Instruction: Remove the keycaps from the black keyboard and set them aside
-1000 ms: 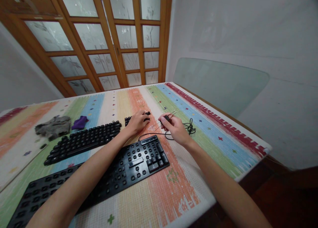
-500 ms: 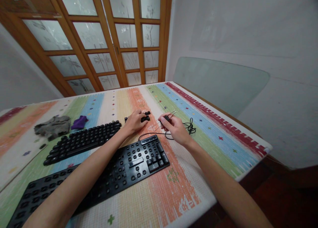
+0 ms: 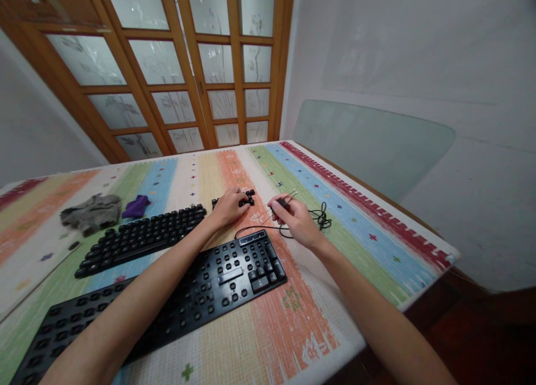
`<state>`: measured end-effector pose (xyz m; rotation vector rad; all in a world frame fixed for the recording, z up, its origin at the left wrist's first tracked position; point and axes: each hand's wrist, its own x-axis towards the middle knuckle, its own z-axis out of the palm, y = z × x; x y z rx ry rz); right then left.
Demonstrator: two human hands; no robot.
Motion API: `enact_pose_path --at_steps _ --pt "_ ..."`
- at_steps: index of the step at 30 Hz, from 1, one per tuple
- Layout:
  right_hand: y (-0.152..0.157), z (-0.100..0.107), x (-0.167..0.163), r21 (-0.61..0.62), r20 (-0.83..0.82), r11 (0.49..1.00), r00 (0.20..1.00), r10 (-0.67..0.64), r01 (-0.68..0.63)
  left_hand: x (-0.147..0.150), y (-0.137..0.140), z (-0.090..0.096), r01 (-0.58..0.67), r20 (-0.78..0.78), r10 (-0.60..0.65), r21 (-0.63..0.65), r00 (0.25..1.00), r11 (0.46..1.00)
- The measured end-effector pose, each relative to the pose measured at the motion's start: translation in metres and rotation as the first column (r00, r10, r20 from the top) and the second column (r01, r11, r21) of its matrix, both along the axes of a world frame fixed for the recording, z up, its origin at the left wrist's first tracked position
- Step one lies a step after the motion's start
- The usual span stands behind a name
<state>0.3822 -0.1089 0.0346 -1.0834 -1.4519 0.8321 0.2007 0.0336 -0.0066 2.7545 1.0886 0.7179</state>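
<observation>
My right hand [image 3: 295,216] is closed around the black handle of a wire keycap puller [image 3: 280,204]. Its thin metal prongs stick out past the fingers on both sides. My left hand [image 3: 229,206] is bent down over a small group of black keycaps [image 3: 250,197] on the cloth, thumb and fingertips pinched at one of them. The hand covers part of that group. In front of me lies a black keyboard [image 3: 196,312], most of its switches bare, with a few caps left at its right end. My left forearm crosses over it.
Rows of black keycaps [image 3: 140,237] stand beyond the keyboard, on the left. Farther left are a grey cloth [image 3: 90,213] and a purple cloth [image 3: 136,206]. A coiled black cable [image 3: 322,217] lies right of my right hand. The striped tablecloth [image 3: 360,245] reaches the table's right edge.
The view has shifted slightly. Both hands stay nearly where they were, the left at the keycaps and the right still holding the puller.
</observation>
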Motion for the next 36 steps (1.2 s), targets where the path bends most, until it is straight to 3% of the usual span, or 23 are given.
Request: enact_pose_path --at_steps 11,36 --pt "0.000 0.000 0.000 -0.004 0.008 1.000 1.000 0.001 -0.001 0.000 0.002 -0.001 0.010 0.021 -0.010 -0.027 1.000 1.000" --pt "0.000 -0.001 0.000 -0.009 -0.005 1.000 1.000 0.018 -0.018 0.013 -0.003 0.000 0.016 0.006 -0.016 0.057 1.000 0.998"
